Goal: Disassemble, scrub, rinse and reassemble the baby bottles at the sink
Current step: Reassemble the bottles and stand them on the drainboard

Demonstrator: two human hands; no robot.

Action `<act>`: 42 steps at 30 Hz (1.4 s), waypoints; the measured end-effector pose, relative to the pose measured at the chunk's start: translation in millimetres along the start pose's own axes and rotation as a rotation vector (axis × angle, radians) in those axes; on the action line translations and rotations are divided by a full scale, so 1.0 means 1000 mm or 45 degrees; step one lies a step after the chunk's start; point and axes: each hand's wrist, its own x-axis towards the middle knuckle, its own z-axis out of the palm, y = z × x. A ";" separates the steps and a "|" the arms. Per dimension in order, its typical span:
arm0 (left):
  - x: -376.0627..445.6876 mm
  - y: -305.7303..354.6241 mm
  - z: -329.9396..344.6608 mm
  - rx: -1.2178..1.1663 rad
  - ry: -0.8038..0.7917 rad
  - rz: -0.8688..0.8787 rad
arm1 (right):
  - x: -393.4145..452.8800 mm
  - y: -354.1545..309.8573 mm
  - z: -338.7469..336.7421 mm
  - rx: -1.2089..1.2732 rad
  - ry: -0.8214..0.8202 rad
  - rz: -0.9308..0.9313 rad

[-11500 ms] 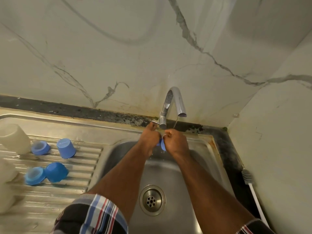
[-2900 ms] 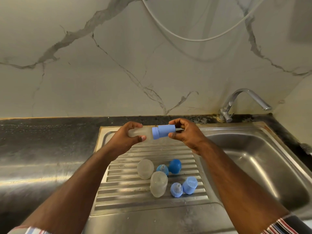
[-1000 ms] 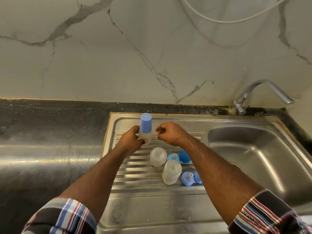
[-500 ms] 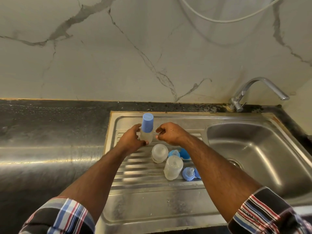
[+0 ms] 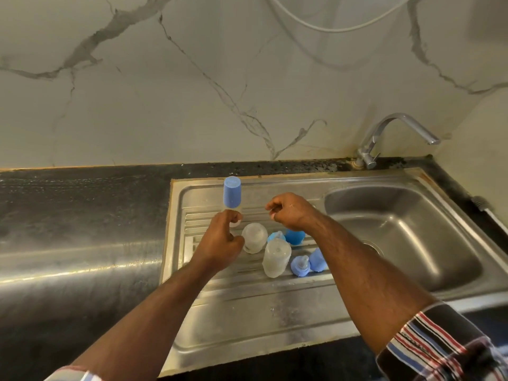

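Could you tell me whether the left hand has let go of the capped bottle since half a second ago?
Yes: the left hand has drawn back from the capped bottle.

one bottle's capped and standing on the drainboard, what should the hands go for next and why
Probably the left hand takes the nearest open bottle, since it sits right beside it. The capped bottle stands alone, the right hand holds nothing, and loose blue parts wait nearby.

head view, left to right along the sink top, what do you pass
capped bottle → left hand → right hand → sink bowl → tap
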 end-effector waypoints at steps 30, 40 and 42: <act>0.034 0.102 0.018 -0.803 0.115 -0.192 | -0.014 0.053 -0.079 1.353 0.092 0.160; 0.043 0.111 0.034 -1.019 -0.139 -0.292 | -0.020 0.056 -0.103 1.187 -0.040 -0.153; 0.047 0.109 0.035 -0.771 -0.133 -0.202 | -0.019 0.059 -0.108 1.005 -0.058 -0.219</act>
